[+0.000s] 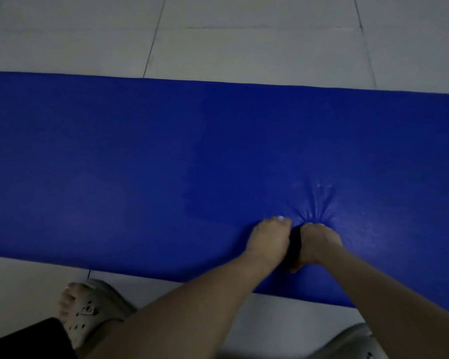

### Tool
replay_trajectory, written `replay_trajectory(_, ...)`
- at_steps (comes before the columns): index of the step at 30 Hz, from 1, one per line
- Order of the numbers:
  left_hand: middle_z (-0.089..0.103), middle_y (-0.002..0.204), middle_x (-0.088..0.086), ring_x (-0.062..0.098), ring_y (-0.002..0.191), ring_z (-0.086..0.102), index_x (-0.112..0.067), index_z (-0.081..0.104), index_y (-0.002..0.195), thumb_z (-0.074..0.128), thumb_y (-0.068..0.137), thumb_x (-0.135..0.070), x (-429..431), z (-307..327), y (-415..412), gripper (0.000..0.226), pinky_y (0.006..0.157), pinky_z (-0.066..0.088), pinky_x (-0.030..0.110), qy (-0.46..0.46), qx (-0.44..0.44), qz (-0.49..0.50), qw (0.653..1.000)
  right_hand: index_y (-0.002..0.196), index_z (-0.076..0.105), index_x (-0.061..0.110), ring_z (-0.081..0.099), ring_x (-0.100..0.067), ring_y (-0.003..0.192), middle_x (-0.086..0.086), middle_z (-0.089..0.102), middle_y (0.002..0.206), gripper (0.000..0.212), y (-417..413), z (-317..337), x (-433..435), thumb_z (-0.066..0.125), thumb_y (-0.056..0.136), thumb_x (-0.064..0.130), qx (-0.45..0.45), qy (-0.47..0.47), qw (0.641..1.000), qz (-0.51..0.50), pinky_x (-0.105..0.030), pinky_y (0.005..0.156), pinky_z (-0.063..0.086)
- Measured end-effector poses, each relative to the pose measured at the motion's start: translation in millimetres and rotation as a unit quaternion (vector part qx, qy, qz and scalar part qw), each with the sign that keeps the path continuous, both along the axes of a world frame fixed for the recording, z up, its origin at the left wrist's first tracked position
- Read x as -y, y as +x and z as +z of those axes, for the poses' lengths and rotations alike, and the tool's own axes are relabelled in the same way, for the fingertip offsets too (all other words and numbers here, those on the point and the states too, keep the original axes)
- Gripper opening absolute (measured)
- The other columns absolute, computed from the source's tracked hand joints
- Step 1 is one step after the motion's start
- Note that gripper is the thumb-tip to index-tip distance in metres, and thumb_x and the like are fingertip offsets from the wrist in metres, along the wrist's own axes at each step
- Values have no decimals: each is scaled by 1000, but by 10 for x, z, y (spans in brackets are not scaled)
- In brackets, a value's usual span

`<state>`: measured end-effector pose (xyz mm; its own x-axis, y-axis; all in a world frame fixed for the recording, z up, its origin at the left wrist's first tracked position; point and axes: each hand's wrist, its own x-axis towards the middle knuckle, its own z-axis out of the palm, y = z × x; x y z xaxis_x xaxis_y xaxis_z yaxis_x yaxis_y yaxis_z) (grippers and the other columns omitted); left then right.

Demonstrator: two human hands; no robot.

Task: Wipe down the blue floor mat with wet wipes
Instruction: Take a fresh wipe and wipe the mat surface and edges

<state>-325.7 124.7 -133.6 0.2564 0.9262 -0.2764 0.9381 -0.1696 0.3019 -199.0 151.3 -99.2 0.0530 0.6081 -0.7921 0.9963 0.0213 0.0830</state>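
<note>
I see the blue floor mat (140, 164) lying flat on the pale floor tiles (244, 47). It runs from one side of my view to the other.

My left hand (268, 239) and my right hand (318, 242) are side by side on the mat, close to its near edge. They almost touch each other. The fingers (275, 222) on both hands are curled down and push into the mat. The soft top has little wrinkles (319, 203) fanning out just past my right hand, so I think I am pressing hard.

A tiny white bit (280, 217) peeks out at the tips of my left hand. It may be a wet wipe, but it is too small for me to be sure. There is a dark patch (294, 244) between my hands. I cannot tell if it is a thing or only shadow. So I cannot say if my hands are holding anything.

I think the wiping is going on at this one spot. The mat looks much the same blue all over, and I see no clear wet streaks. I cannot tell which parts are done. My guess is that the long left part and the far edge still need wiping.

A foot in a pale sandal (88, 307) stands on the tiles just beside the mat.
</note>
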Motion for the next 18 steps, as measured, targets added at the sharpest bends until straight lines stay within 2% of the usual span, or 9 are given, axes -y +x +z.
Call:
replay_trajectory(2, 68, 101, 12, 32, 86, 68, -10, 60, 108, 64, 91, -14, 15, 55, 182, 17, 70, 53, 42, -43, 8, -62, 997, 134, 51, 21, 57, -20, 123, 2, 60, 128, 109, 0, -15, 16, 93, 42, 63, -3, 3, 1000, -2, -36, 97, 53)
replay_trajectory(3, 68, 99, 10, 30, 85, 67, -12, 62, 106, 64, 90, -17, -3, 71, 183, 17, 68, 52, 40, -35, -5, -87, 996, 133, 51, 21, 57, -20, 121, 2, 61, 127, 109, 6, -10, 17, 92, 42, 64, -7, 4, 1000, -2, -36, 96, 53)
replay_trajectory(7, 60, 78, 4, 24, 67, 59, -19, 68, 75, 72, 65, -26, -80, -19, -306, 13, 56, 44, 32, 46, -62, -100, 992, 122, 54, 20, 59, -21, 111, 0, 61, 118, 103, 61, 24, 7, 87, 40, 73, -17, 7, 1000, 2, -33, 86, 53)
replay_trajectory(9, 57, 76, 4, 25, 64, 56, -18, 66, 72, 72, 61, -23, -67, -94, -714, 13, 55, 43, 32, 92, -71, -62, 991, 124, 50, 18, 56, -21, 114, -1, 58, 123, 103, 72, 34, 5, 86, 46, 74, -20, 6, 1000, 3, -34, 91, 53)
replay_trajectory(11, 57, 73, 5, 26, 63, 57, -16, 65, 77, 74, 68, -17, -31, -128, -1121, 13, 56, 45, 35, 113, -72, -26, 991, 126, 48, 18, 55, -21, 117, -2, 56, 126, 105, 70, 46, 9, 86, 47, 74, -18, -1, 1000, 6, -36, 95, 52)
replay_trajectory(13, 54, 68, 5, 28, 58, 55, -14, 59, 77, 62, 79, -13, 20, -186, -1501, 4, 53, 45, 37, 131, -59, 48, 988, 128, 48, 18, 54, -22, 118, -2, 56, 127, 106, 55, 61, 13, 86, 47, 75, -16, -3, 1000, 10, -37, 97, 52)
replay_trajectory(14, 53, 67, 6, 28, 57, 54, -14, 55, 77, 57, 83, -11, 44, -198, -1669, 6, 51, 45, 38, 136, -51, 98, 985, 128, 48, 18, 54, -22, 119, -2, 55, 128, 106, 49, 67, 10, 86, 47, 74, -14, -5, 1000, 13, -37, 98, 52)
replay_trajectory(16, 58, 75, 6, 27, 65, 56, -12, 57, 87, 57, 90, -11, 106, -219, -1935, 3, 54, 50, 41, 130, -57, 165, 976, 127, 48, 18, 54, -22, 119, -2, 56, 128, 102, 52, 65, 0, 87, 49, 73, -13, -2, 1000, 17, -37, 97, 52)
replay_trajectory(18, 61, 89, 8, 25, 75, 57, -11, 59, 101, 54, 97, -14, 162, -201, -2037, 8, 61, 52, 41, 117, -71, 188, 973, 124, 49, 18, 56, -22, 117, -2, 57, 125, 100, 42, 82, -9, 88, 48, 71, -9, -2, 1000, 20, -37, 95, 53)
